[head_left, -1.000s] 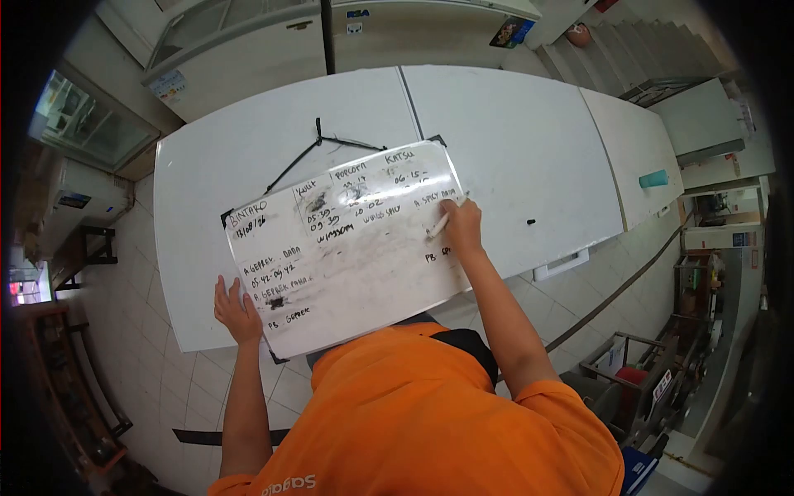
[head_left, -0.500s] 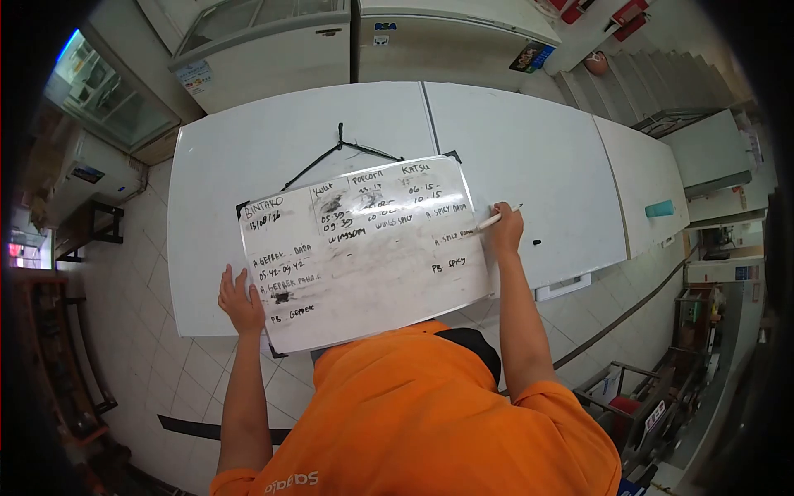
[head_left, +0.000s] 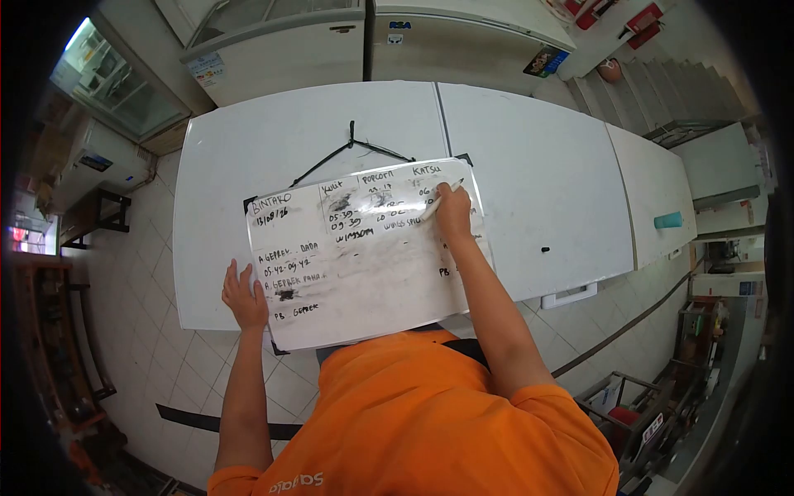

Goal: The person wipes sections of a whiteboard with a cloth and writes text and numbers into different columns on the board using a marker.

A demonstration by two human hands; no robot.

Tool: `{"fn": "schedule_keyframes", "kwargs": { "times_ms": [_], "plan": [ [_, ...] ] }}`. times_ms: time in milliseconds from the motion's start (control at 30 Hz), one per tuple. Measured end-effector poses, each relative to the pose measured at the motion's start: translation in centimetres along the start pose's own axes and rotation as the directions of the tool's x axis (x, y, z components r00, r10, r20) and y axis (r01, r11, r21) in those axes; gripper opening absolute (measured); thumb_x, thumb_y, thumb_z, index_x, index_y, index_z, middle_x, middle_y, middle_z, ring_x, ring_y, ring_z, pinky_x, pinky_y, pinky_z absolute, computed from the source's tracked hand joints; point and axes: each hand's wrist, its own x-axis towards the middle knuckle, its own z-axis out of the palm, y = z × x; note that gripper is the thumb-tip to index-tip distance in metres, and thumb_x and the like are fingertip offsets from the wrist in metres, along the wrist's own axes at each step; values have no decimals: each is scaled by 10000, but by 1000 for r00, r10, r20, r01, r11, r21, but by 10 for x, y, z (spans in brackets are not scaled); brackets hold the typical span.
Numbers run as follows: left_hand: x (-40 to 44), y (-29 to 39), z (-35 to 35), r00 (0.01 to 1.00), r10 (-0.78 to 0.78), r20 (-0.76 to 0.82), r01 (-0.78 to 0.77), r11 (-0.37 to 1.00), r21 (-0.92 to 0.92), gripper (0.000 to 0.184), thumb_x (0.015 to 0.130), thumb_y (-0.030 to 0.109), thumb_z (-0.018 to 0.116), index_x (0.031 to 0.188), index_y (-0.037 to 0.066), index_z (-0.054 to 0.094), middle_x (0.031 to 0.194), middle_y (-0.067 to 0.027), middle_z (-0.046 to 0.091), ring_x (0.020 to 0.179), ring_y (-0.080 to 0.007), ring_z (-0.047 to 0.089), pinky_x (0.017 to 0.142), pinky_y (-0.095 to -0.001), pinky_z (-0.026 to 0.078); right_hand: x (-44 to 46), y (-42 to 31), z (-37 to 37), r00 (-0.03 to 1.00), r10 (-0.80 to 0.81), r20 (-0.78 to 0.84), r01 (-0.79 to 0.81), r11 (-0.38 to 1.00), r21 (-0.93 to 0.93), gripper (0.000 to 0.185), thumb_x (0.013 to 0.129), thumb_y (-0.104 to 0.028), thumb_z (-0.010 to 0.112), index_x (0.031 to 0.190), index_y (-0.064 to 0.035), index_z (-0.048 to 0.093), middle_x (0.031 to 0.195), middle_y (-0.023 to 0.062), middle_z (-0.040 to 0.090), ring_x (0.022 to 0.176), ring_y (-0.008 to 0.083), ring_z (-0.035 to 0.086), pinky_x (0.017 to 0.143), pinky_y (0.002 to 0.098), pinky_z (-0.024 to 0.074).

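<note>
A whiteboard [head_left: 372,289] with black handwriting and smudges lies slightly turned on the white tabletop, black corner pieces at its edges. My left hand [head_left: 246,299] rests against the board's left edge, fingers apart and stretched out. Over the upper right of the board, my right hand [head_left: 454,213] is closed round a white marker [head_left: 432,208]. The marker's dark end points up and right, close to the writing under "KATSU". My hand and forearm cover part of the right column. Right of the board lies a small black piece, perhaps a marker cap [head_left: 545,249].
A black cord [head_left: 322,167] runs from the board's top edge onto the white tabletop [head_left: 529,165]. At the far right stands a teal cup [head_left: 668,221]. Chest freezers [head_left: 471,54] line the far side, with stairs [head_left: 662,91] to their right.
My right hand has moved left with the marker, from beside the board's right edge to over its upper right part. My left hand stays at the left edge. The view has shifted slightly.
</note>
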Motion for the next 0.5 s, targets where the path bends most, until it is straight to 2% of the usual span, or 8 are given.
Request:
{"fn": "schedule_keyframes", "kwargs": {
  "times_ms": [33,133,233,367,433,467,500],
  "plan": [
    [0,0,0,1000,-2,-1,2,1000,-3,481,977,157,619,1456,123,629,1699,-127,402,1568,-357,339,1245,-569,207,3,-8,4,999,40,-1,-40,998,40,170,940,-98,642,1061,-28,739,1010,296,676,936,469,681,800,527,555],
    [-2,-1,1,1000,0,-2,0,1000,-26,483,975,162,624,1457,119,632,1699,-131,401,1568,-359,337,1247,-569,205,1,-23,14,979,-202,13,201,960,-194,137,933,-100,647,1003,-22,735,994,289,677,959,468,674,812,541,548],
    [0,-1,0,1000,1,7,-1,1000,-18,472,984,167,618,1453,111,633,1699,-136,400,1566,-359,339,1246,-569,205,-11,-19,5,937,-331,109,345,926,-151,172,918,-98,655,982,-2,782,899,265,720,880,429,725,769,520,563],
    [-5,-1,-2,1000,-5,11,5,1000,-9,466,993,173,612,1454,106,631,1696,-141,401,1565,-363,339,1243,-567,206,4,-1,-13,994,-72,79,80,992,-101,116,910,-99,637,890,-25,724,887,264,683,870,451,696,767,543,544],
    [-1,2,-2,1000,12,0,-12,1000,-11,462,996,176,610,1452,104,631,1694,-143,402,1563,-367,341,1242,-566,208,5,-4,-2,998,-11,64,5,996,88,130,917,-96,636,900,-12,733,871,256,699,853,421,706,759,523,550],
    [0,2,-2,1000,9,4,-9,1000,-13,460,996,177,610,1451,104,631,1694,-144,401,1563,-369,341,1242,-566,208,2,-8,5,994,-86,63,82,994,67,147,927,-104,644,909,4,741,843,249,706,804,406,710,743,505,558],
    [0,2,-2,1000,6,7,-6,1000,-14,459,997,177,611,1449,103,632,1694,-144,401,1562,-372,341,1242,-566,208,-4,-8,3,958,-276,73,278,961,-14,155,934,-99,644,905,12,748,832,236,712,780,384,714,745,488,567]
  ]
}}
